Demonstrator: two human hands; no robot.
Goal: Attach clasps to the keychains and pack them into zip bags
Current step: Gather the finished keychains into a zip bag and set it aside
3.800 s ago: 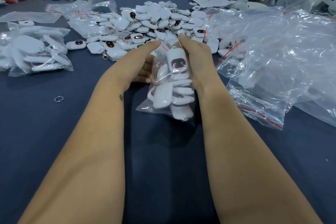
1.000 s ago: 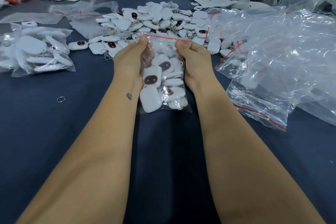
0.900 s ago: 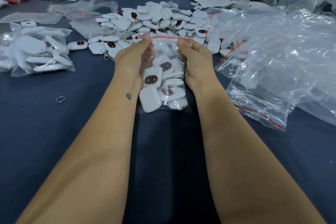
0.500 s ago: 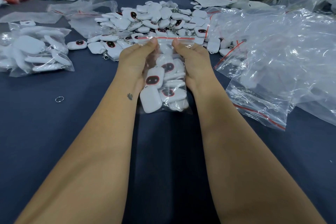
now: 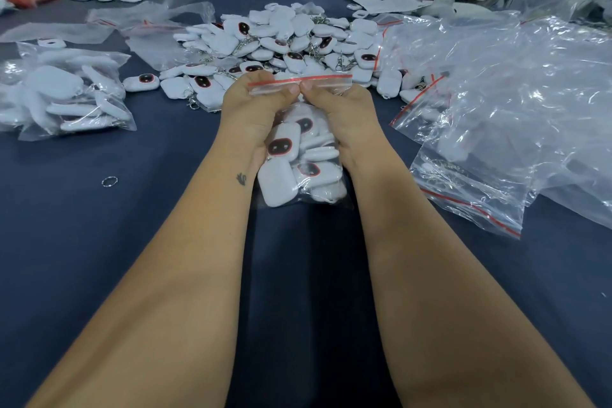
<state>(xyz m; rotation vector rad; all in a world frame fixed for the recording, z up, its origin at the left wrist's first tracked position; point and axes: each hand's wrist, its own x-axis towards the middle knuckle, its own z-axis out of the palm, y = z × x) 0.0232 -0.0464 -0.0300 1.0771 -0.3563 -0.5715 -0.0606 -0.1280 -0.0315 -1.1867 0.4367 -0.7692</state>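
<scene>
Thumbs meet mid-strip: the bag is nearly sealed.
Both hands, left (image 5: 255, 106) and right (image 5: 334, 106), each grip clamped on the bag's (image 5: 298, 159) red zip strip at frame centre, have slid inward from its corners, closing it over the keychains on the worktop (image 5: 99, 242).

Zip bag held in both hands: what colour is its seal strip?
Red, on the clear zip bag; the head view shows it best.

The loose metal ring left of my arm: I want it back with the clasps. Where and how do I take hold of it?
The ring lies flat on the table cloth, apart from everything else. Come from straight above and pinch its thin rim between thumb and fingertip, probably tipping one edge up first, since it gives no height to grasp.
</scene>
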